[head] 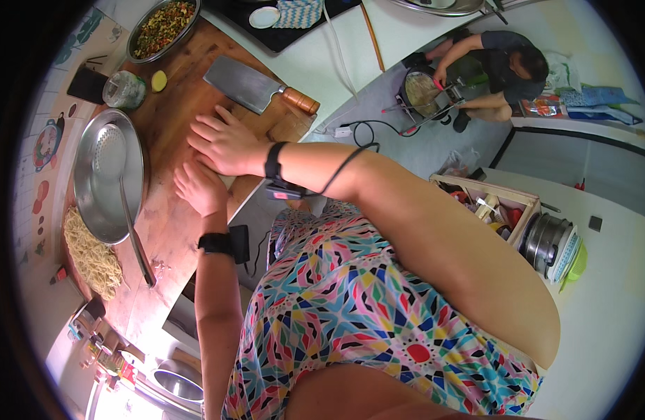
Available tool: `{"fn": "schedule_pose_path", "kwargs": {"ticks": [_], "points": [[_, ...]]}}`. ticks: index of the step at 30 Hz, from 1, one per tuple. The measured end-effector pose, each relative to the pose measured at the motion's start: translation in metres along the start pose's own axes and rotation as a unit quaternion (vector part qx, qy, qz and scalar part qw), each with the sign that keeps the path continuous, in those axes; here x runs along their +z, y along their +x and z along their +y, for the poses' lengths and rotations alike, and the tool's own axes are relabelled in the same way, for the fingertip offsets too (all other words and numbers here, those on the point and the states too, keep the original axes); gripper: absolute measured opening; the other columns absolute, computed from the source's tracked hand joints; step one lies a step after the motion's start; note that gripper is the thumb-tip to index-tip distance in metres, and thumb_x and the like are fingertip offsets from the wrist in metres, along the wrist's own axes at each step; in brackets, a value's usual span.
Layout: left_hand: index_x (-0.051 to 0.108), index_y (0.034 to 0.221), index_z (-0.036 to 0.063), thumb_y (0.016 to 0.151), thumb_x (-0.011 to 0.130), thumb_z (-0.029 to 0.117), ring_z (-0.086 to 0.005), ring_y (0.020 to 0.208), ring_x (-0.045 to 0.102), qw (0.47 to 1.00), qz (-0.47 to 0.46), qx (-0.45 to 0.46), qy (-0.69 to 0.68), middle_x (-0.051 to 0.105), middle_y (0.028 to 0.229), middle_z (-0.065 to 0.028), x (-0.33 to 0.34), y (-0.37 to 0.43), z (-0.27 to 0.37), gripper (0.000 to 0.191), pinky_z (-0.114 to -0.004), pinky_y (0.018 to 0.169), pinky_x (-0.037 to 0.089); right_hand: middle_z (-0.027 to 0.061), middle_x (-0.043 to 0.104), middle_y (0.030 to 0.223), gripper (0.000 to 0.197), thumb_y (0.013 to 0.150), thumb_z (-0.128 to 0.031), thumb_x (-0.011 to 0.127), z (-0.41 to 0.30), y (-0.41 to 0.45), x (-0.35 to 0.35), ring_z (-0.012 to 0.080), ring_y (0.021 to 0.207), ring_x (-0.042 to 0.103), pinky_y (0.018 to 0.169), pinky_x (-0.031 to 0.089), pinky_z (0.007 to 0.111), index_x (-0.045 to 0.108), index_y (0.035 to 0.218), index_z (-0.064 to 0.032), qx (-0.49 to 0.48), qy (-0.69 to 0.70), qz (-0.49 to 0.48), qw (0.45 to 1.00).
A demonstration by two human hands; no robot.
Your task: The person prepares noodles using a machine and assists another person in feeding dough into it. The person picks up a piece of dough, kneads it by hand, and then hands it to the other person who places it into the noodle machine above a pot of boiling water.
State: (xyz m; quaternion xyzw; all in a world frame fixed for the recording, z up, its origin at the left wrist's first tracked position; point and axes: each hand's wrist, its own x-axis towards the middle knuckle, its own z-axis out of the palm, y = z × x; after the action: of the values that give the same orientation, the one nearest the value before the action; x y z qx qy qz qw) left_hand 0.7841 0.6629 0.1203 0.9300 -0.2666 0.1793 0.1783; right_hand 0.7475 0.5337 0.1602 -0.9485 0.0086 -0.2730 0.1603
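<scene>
My right hand [229, 146] lies palm down on the wooden board [183, 113], fingers spread, partly over my left hand [201, 186]. The left hand is also palm down, fingers slightly apart. A small pale patch [229, 180] shows beside the palms; what lies under them is mostly hidden. Just beyond the right hand rests a cleaver [243, 84] with a wooden handle. Left of the hands, an oval metal basin [109, 194] holds a slotted metal spoon [109, 149]. A pile of noodles [94, 254] lies by the basin.
A metal bowl of chopped food [162, 29], a glass jar [124, 90] and a cut yellow piece [159, 81] are at the board's far end. A person [511, 63] sits by a pot [421, 92] on the floor. A cable hangs from my right wrist.
</scene>
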Motion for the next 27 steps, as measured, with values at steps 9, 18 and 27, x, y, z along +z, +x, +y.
{"fn": "schedule_pose_path", "kwargs": {"ticks": [9,18,27], "points": [[0.049,0.129,0.0184,0.093,0.037,0.034,-0.0338,0.133,0.032,0.988,-0.053,0.089,-0.116,0.041,0.141,-0.0095,-0.024,-0.034,-0.002,0.041,-0.053,0.106,0.022,0.0125,0.049,0.13,0.045,0.083,-0.035,0.057,-0.004,-0.038,-0.028,0.0277,0.124,0.043,0.105,0.028,0.049,0.057,0.117,-0.0058,-0.039,0.03,-0.074,0.996],[0.041,0.135,0.0116,0.096,0.036,0.034,-0.035,0.133,0.029,0.999,-0.016,-0.006,-0.027,0.033,0.144,-0.0161,-0.01,0.045,-0.009,0.046,-0.054,0.105,0.023,0.0162,0.047,0.133,0.05,0.083,-0.035,0.057,0.01,0.031,0.009,0.0305,0.124,0.042,0.103,0.03,0.051,0.054,0.121,-0.003,-0.002,-0.01,0.028,1.0],[0.039,0.138,0.0099,0.097,0.033,0.035,-0.0326,0.135,0.028,0.982,-0.069,0.11,-0.135,0.033,0.145,-0.013,-0.03,-0.011,-0.003,0.049,-0.051,0.109,0.018,0.0165,0.043,0.136,0.058,0.081,-0.035,0.059,0.005,-0.023,-0.021,0.029,0.129,0.038,0.108,0.023,0.05,0.05,0.126,-0.0014,-0.053,0.024,-0.1,0.993]]}}
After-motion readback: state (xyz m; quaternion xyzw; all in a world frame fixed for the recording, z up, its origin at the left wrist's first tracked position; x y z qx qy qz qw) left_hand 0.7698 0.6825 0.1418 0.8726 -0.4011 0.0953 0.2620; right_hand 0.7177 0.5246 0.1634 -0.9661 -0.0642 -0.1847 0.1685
